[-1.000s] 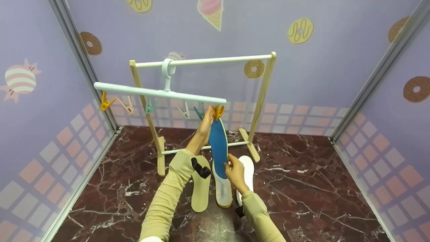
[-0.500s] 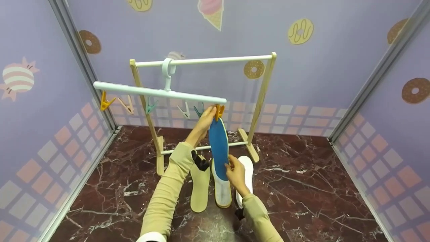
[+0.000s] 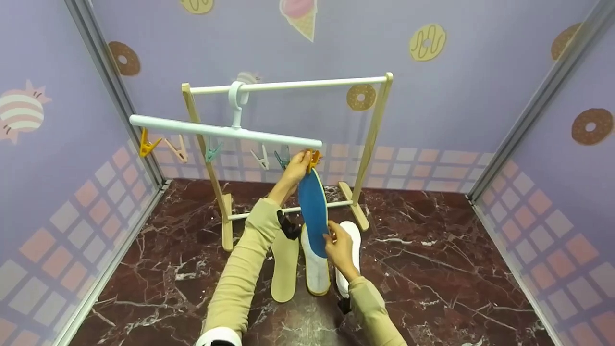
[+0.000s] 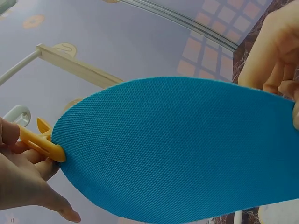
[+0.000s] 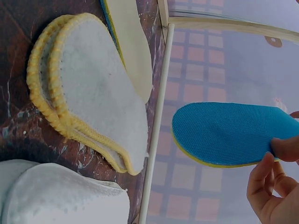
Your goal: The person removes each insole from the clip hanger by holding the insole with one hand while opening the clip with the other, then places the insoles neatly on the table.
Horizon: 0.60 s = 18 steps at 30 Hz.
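A blue insole (image 3: pixel 313 211) with a thin yellow edge hangs by one end from a yellow clothespin (image 3: pixel 313 160) under the white hanger's right tip. My left hand (image 3: pixel 294 170) is at that clothespin; in the left wrist view, its fingers pinch the clothespin's (image 4: pixel 42 143) legs. Lower down, my right hand (image 3: pixel 339 244) pinches the insole's right edge between thumb and fingers. The right wrist view shows the insole's (image 5: pixel 224 133) free end beyond the pinch.
The white hanger (image 3: pixel 206 129) hangs on a wooden rack (image 3: pixel 379 129); several other clothespins (image 3: pixel 180 150) dangle from it. Below, on the dark marbled floor, lie a beige insole (image 3: pixel 284 269), yellow-trimmed grey insoles (image 3: pixel 317 276) and white insoles (image 3: pixel 354 235).
My left hand has shifted slightly up and right, its fingers now bent at the yellow clothespin. The right hand keeps its pinch on the blue insole, nearly unmoved.
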Motion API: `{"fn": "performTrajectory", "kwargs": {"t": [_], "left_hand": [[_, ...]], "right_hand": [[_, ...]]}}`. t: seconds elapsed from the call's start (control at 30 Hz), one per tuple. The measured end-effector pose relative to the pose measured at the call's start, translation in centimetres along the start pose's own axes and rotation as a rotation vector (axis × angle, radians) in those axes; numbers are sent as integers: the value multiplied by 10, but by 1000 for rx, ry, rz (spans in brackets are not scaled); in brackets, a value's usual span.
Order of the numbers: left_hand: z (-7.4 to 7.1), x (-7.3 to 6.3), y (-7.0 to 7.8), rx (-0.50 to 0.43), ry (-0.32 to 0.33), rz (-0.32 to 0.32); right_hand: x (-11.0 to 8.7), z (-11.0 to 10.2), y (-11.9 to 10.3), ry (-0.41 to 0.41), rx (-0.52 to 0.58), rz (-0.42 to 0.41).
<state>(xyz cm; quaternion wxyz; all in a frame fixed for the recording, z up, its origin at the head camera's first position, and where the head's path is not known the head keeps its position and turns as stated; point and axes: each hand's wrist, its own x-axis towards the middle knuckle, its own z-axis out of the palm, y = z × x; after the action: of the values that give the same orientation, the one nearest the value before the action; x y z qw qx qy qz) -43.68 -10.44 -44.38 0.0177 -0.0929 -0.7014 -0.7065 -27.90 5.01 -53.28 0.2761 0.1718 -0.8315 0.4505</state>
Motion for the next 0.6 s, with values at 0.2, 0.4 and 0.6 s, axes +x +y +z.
{"fn": "performTrajectory", "kwargs": {"t": [0.2, 0.4, 0.6], "left_hand": [[1, -8, 7, -58, -48, 43], [-1, 3, -1, -110, -46, -8], [10, -16, 25, -129, 12, -62]], "right_hand": [[-1, -2, 1, 1, -19, -26], [-2, -3, 2, 1, -18, -16], [-4, -3, 3, -7, -19, -12]]}}
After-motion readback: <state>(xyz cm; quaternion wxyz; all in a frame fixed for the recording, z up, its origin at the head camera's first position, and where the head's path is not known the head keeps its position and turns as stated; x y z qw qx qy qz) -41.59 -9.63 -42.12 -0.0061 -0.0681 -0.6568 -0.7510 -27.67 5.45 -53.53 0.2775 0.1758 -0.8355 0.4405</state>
